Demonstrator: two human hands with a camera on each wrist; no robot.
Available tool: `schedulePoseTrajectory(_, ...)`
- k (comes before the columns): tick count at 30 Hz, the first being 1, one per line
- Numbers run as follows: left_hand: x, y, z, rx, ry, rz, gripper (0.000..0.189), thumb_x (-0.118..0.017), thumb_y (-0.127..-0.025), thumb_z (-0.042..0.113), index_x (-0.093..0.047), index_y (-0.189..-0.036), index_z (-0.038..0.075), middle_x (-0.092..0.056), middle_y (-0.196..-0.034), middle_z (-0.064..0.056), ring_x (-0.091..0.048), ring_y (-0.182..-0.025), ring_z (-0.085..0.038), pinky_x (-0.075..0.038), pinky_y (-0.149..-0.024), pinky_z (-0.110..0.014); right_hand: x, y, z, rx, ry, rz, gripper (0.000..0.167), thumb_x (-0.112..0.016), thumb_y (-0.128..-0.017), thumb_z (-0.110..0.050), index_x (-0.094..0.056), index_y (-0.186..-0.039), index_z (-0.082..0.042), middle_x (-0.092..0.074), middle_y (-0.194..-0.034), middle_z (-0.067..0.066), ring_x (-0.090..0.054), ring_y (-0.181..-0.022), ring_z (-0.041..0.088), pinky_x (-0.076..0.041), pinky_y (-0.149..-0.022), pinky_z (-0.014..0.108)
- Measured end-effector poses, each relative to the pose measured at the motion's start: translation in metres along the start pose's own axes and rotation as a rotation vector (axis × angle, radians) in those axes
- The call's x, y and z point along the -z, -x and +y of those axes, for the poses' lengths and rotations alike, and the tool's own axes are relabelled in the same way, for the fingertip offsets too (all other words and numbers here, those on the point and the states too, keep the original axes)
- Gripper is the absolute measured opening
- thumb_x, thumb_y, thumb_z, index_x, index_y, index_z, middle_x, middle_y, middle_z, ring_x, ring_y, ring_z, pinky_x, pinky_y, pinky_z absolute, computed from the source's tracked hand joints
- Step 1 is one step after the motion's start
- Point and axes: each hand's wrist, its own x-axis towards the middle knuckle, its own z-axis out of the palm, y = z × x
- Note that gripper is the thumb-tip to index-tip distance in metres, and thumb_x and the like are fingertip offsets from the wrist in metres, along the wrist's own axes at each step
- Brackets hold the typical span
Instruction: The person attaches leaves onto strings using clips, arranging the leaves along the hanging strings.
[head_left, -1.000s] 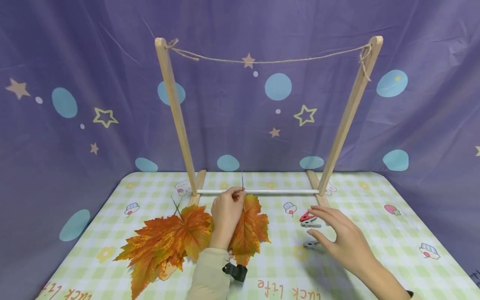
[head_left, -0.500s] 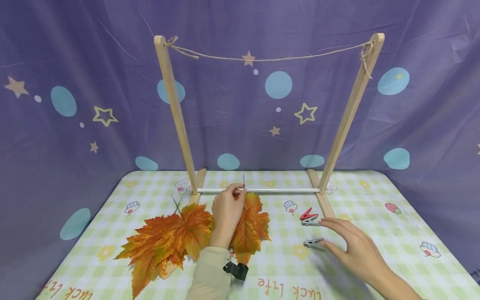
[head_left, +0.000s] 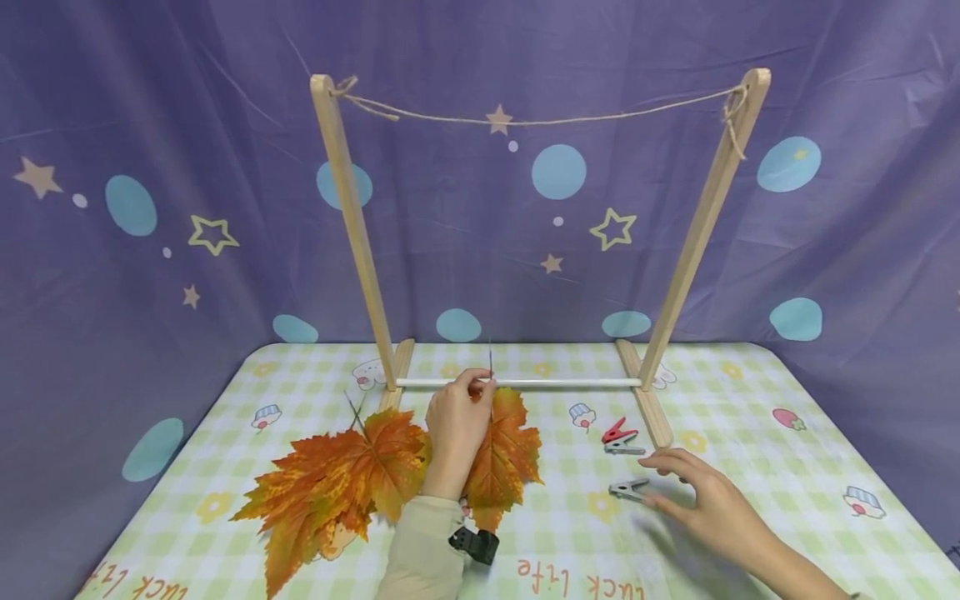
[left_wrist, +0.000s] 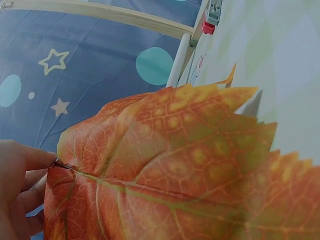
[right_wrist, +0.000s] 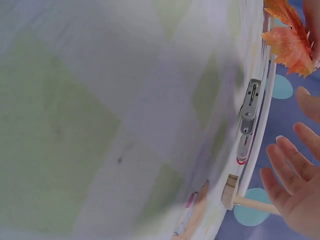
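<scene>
My left hand point(head_left: 456, 429) pinches the thin dark stem of an orange artificial maple leaf point(head_left: 506, 458), just above the blade. Close up in the left wrist view, thumb and fingers meet where the stem joins the leaf point(left_wrist: 165, 165). The right hand point(head_left: 708, 500) hovers at the right with fingers loosely bent and nothing between them. Beside its thumb lies a grey clothespin point(head_left: 627, 489). Slightly farther back, a red clothespin point(head_left: 617, 432) and another grey clothespin point(head_left: 624, 448) lie together. In the right wrist view, the palm point(right_wrist: 302, 195) faces the near clothespin point(right_wrist: 250, 107).
Several more orange leaves point(head_left: 322, 475) overlap on the table left of my left arm. Behind stands a wooden frame with two posts point(head_left: 352, 225), a sagging twine point(head_left: 555, 122) tied between their tops and a white rod point(head_left: 570, 383) low down. A purple curtain point(head_left: 480, 217) hangs behind.
My right hand has drawn back toward the right and the near side, away from the red clothespin. The left hand keeps its pinch on the leaf stem, nearly still.
</scene>
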Motion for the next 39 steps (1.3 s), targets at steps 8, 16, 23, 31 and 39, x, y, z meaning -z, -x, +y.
schedulePoseTrajectory(8,-0.001,0.000,0.000,0.000,0.001,-0.004,0.017,-0.072,-0.093,0.030,-0.077,-0.105,0.021,-0.072,-0.082,0.007,-0.063,-0.072,-0.021,-0.048,-0.066,-0.039,0.001,-0.003,0.015,-0.136,-0.162,-0.167,0.046,-0.084,-0.078,-0.027,-0.068,-0.118,-0.011,-0.066,-0.112,-0.001,-0.062,-0.092,0.011,-0.053,-0.074,0.031)
schedulePoseTrajectory(16,-0.001,0.000,0.000,0.004,-0.004,-0.002,0.017,-0.072,-0.093,0.031,-0.076,-0.105,0.022,-0.072,-0.081,0.008,-0.063,-0.072,-0.020,-0.048,-0.067,-0.038,0.000,-0.004,0.023,-0.242,-0.226,-0.321,0.053,-0.085,-0.076,-0.026,-0.065,-0.121,-0.006,-0.063,-0.107,0.000,-0.057,-0.091,0.011,-0.051,-0.075,0.027)
schedulePoseTrajectory(23,-0.001,0.000,0.000,-0.001,-0.003,0.008,0.016,-0.072,-0.093,0.031,-0.077,-0.105,0.021,-0.072,-0.081,0.008,-0.064,-0.072,-0.021,-0.049,-0.068,-0.039,-0.002,-0.006,0.025,-0.244,-0.233,-0.364,0.055,-0.084,-0.076,-0.028,-0.065,-0.121,-0.004,-0.063,-0.109,0.002,-0.056,-0.094,0.017,-0.050,-0.076,0.025)
schedulePoseTrajectory(31,0.001,0.000,0.002,-0.011,0.003,0.010,0.015,-0.071,-0.093,0.030,-0.077,-0.105,0.021,-0.072,-0.081,0.009,-0.063,-0.070,-0.020,-0.048,-0.066,-0.038,-0.004,-0.007,0.029,-0.231,-0.227,-0.374,0.050,-0.085,-0.075,-0.027,-0.066,-0.117,-0.006,-0.062,-0.108,0.001,-0.055,-0.095,0.017,-0.050,-0.076,0.023)
schedulePoseTrajectory(39,0.001,0.000,0.003,-0.035,0.008,0.041,0.015,-0.072,-0.093,0.029,-0.077,-0.104,0.022,-0.072,-0.080,0.010,-0.064,-0.071,-0.019,-0.049,-0.065,-0.037,-0.006,-0.009,0.030,-0.253,-0.216,-0.367,0.040,-0.085,-0.075,-0.021,-0.069,-0.110,-0.009,-0.062,-0.105,-0.002,-0.055,-0.092,0.014,-0.051,-0.074,0.023)
